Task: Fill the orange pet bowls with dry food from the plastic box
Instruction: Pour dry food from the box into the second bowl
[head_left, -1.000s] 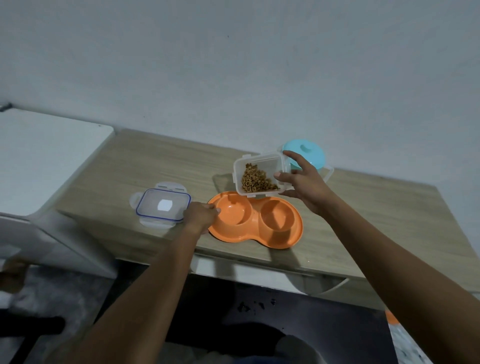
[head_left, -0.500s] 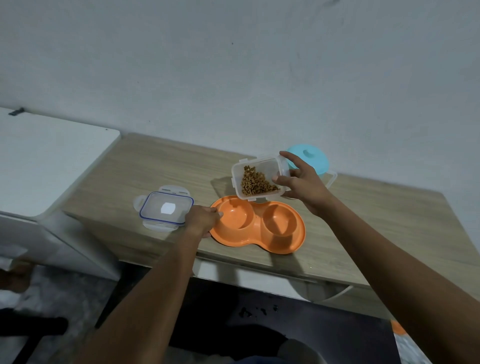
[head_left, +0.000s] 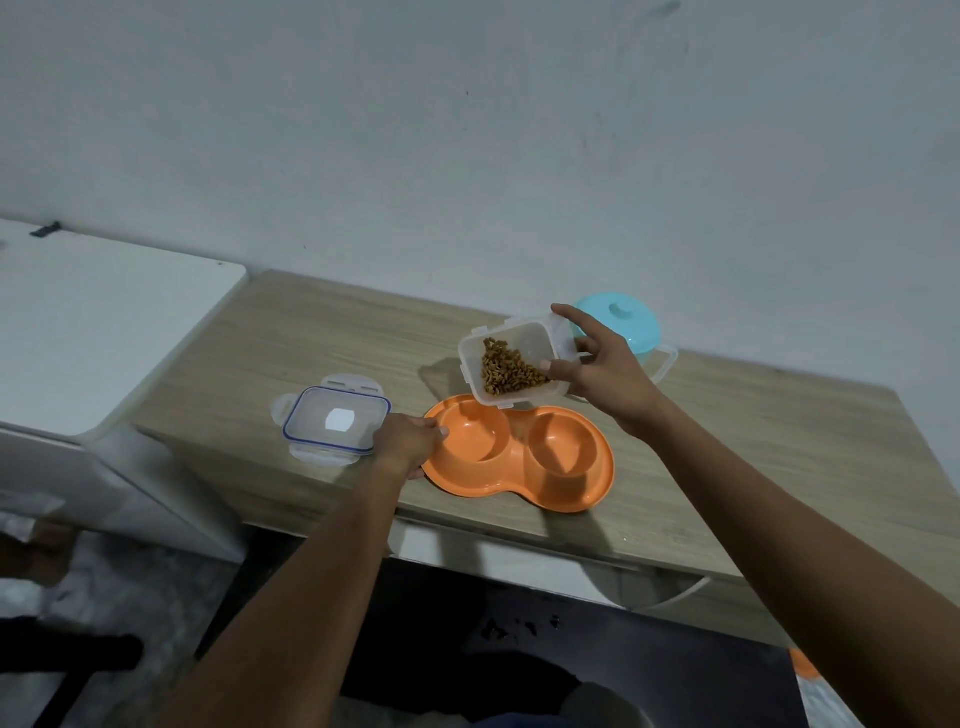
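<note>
So over the last second the person's right hand (head_left: 602, 374) has tipped the plastic box (head_left: 519, 338) a good bit further. It's pinched by its right side, thumb on the near wall and index finger stretched along the top edge, sitting centre-right of the frame, and its open mouth now leans down toward the left well (head_left: 475, 434) of the orange pet bowls (head_left: 519, 486). The dry food (head_left: 506, 371) has slid into a wedge against the low front wall, right at the lip.

Nothing has dropped yet though. Both the left well and the right well (head_left: 563, 444) look bare, so the actual filling hasn't started, it's just on the edge of it. A touch more tilt should probably get the kibble going.

The left hand (head_left: 408, 441) hasn't budged. Its fingers are curled over the left rim of the bowls, steadying them on the wooden counter (head_left: 337, 332).

The box's lid (head_left: 335, 423) lies flat just left of that hand, and a teal lidded container (head_left: 621, 322) sits behind the right hand, toward the wall.
</note>
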